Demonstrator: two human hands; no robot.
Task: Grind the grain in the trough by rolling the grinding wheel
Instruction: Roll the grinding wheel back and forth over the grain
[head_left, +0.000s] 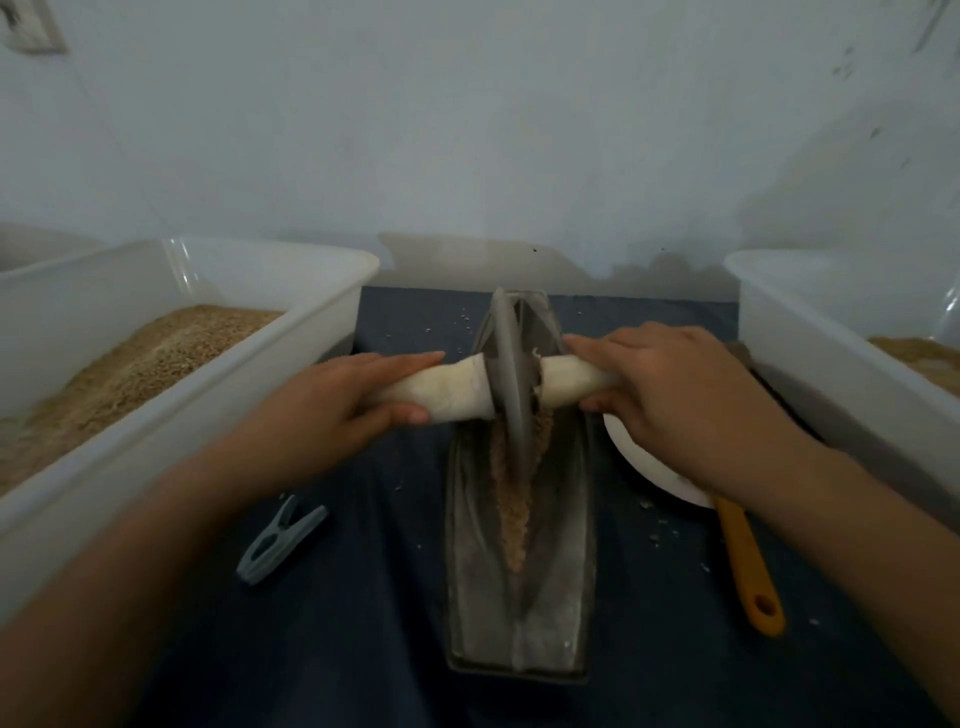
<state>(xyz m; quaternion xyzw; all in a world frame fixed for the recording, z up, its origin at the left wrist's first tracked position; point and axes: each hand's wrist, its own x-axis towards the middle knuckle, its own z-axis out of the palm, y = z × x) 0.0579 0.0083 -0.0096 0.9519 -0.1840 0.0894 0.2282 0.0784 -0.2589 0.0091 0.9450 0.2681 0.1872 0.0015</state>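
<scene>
Both hands wrapped on the handles — we press evenly, rolling wheel toward 6 o'clock through grain.

Tight lane here: the trough runs down the middle of the worktop, boxed in by a grain-filled tub at 9 o'clock and a second tub at 3 o'clock. At 12 o'clock the wall closes things off just beyond the trough's far tip. The wheel stands upright across the channel, its handles reaching toward both tubs. At 7 o'clock a clothes peg lies on open cloth. At 4 o'clock a white dish and a yellow-handled tool crowd the right strip. Open worktop shows at 6 o'clock, near the trough's close end.
</scene>
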